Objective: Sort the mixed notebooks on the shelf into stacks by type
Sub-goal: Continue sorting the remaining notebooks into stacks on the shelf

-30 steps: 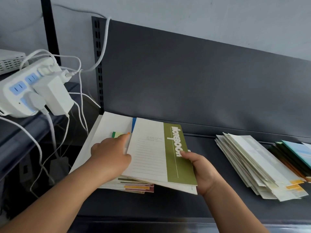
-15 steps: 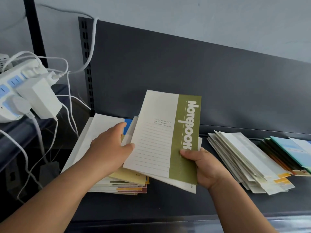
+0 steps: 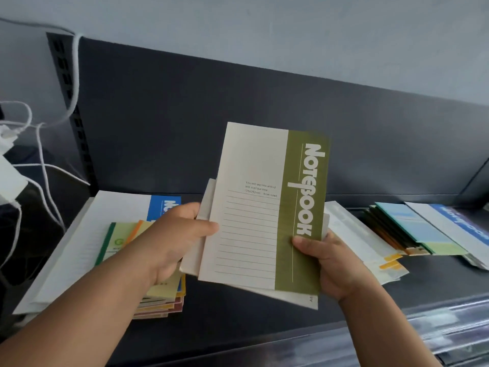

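Fingers (image 3: 203,229) grip both sides | olive notebook (image 3: 267,207) upright | title reads downward

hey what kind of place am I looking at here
Probably a stationery shop or stockroom. A dark metal shelf with a slotted upright holds stacks of notebooks, and both hands lift an olive notebook.

cream-and-olive lined notebook (image 3: 267,207), dark grey shelf (image 3: 238,313)
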